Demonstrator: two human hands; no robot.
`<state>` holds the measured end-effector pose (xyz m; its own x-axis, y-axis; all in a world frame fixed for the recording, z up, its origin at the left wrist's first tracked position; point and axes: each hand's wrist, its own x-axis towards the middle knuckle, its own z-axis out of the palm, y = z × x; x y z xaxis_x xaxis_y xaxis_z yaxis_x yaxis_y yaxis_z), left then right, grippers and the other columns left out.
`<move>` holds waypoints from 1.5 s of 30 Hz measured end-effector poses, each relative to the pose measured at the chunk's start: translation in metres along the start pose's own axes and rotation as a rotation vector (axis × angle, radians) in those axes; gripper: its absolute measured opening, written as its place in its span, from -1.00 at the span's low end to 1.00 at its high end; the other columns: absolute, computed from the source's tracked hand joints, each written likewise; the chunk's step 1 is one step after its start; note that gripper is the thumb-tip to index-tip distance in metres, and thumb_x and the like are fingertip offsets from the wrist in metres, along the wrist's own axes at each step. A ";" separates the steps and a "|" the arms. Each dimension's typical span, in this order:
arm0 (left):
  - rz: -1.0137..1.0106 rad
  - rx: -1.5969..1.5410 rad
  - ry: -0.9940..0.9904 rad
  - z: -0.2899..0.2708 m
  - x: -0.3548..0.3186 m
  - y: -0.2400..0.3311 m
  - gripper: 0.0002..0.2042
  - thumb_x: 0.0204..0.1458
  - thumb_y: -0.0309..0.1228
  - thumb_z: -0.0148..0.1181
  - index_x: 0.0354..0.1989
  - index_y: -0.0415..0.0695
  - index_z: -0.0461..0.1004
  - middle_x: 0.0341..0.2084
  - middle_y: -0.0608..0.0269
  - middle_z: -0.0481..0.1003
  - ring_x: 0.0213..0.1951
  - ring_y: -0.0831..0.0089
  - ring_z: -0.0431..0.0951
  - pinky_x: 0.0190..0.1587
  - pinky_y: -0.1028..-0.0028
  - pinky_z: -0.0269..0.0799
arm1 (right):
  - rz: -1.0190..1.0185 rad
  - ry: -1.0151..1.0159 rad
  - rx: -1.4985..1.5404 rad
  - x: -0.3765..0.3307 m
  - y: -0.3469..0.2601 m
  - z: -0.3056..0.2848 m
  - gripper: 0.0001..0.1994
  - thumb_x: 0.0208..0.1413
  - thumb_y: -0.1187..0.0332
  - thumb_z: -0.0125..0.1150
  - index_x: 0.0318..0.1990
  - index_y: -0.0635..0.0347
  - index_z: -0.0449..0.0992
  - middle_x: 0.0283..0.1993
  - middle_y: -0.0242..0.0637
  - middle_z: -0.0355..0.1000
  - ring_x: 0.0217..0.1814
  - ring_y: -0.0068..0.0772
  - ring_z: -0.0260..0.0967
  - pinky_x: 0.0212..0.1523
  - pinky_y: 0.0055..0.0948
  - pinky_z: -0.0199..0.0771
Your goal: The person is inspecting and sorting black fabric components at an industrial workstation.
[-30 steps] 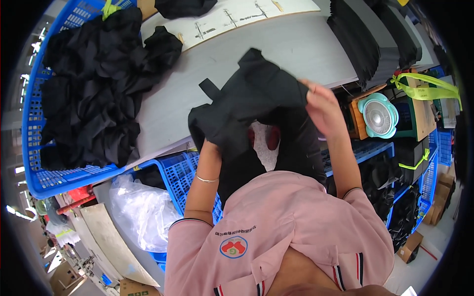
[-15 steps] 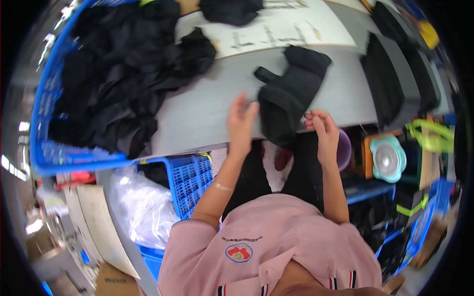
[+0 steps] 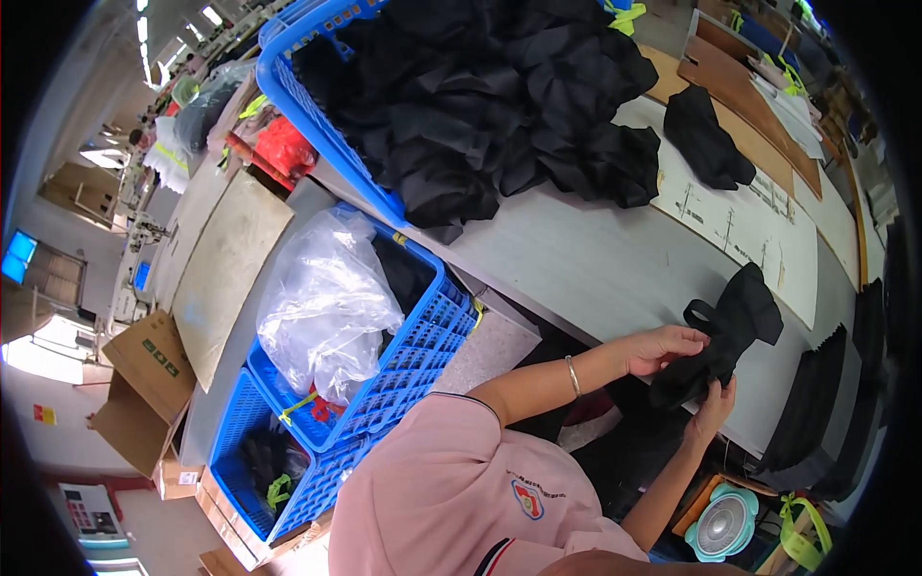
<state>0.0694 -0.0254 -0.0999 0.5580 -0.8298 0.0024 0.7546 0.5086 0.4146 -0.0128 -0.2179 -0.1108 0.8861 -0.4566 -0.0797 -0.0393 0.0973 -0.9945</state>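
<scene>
A black sewn fabric piece with a small loop (image 3: pixel 738 322) hangs over the near edge of the grey table (image 3: pixel 567 259). My left hand (image 3: pixel 667 348) is closed on its left side, thumb and fingers pinching the cloth near the loop. Lower down, my right hand (image 3: pixel 713 408) grips the piece's near end, with the thumb raised along it. The far part of the piece rests on the tabletop, and its lower folds are dark and hard to make out.
A blue basket (image 3: pixel 331 125) heaped with black cloth stands at the far left. Another black piece (image 3: pixel 706 139) lies on a white marked board (image 3: pixel 802 254). Stacked black pieces (image 3: pixel 816 408) sit at the right. Below are blue crates (image 3: pixel 403 384), a plastic bag (image 3: pixel 327 298) and a turquoise fan (image 3: pixel 722 523).
The view has swung left, so the table appears farther right. Both hands, earlier apart from the black fabric piece, have closed on it.
</scene>
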 end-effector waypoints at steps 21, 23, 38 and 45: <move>0.271 0.507 0.383 -0.011 0.005 0.004 -0.62 -0.06 -0.79 0.13 -0.02 -0.30 0.47 -0.13 0.26 0.54 -0.10 0.52 0.54 0.04 0.54 0.44 | 0.444 -0.441 0.911 0.000 -0.025 0.014 -0.65 0.23 0.22 0.20 0.10 0.18 0.47 0.08 -0.38 0.51 0.13 -0.45 0.43 0.21 -0.35 0.33; 0.369 0.582 0.376 -0.008 0.006 0.002 -0.67 -0.03 -0.79 0.06 -0.06 -0.31 0.48 -0.18 0.28 0.53 -0.16 0.56 0.53 -0.02 0.59 0.42 | 0.404 -0.377 0.769 -0.004 -0.040 0.027 -0.73 0.19 0.28 0.26 0.00 0.15 0.49 -0.02 -0.45 0.52 0.03 -0.52 0.45 0.11 -0.43 0.37; 0.758 1.379 0.659 0.032 0.002 -0.020 -0.59 0.08 -0.59 0.27 0.11 -0.27 0.34 -0.17 0.18 0.50 -0.25 0.55 0.51 -0.19 0.58 0.42 | -0.016 0.135 0.103 -0.035 -0.032 0.024 -0.74 0.17 0.43 0.25 -0.02 0.31 0.46 -0.40 -0.39 0.46 -0.49 -0.65 0.36 -0.51 -0.57 0.42; 0.982 1.338 0.751 0.036 -0.005 -0.017 -0.56 -0.03 -0.79 0.14 0.07 -0.20 0.45 -0.10 0.25 0.46 -0.32 0.52 0.43 -0.33 0.62 0.30 | -0.125 0.247 -0.469 -0.025 -0.030 0.003 -0.62 0.12 0.44 0.27 0.10 0.19 0.41 -0.54 -0.27 0.45 -0.62 -0.44 0.37 -0.56 -0.43 0.37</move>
<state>0.0417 -0.0381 -0.0744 0.8837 0.0829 0.4607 -0.4493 -0.1259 0.8845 -0.0325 -0.2069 -0.0783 0.7644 -0.6394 0.0835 -0.1930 -0.3504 -0.9165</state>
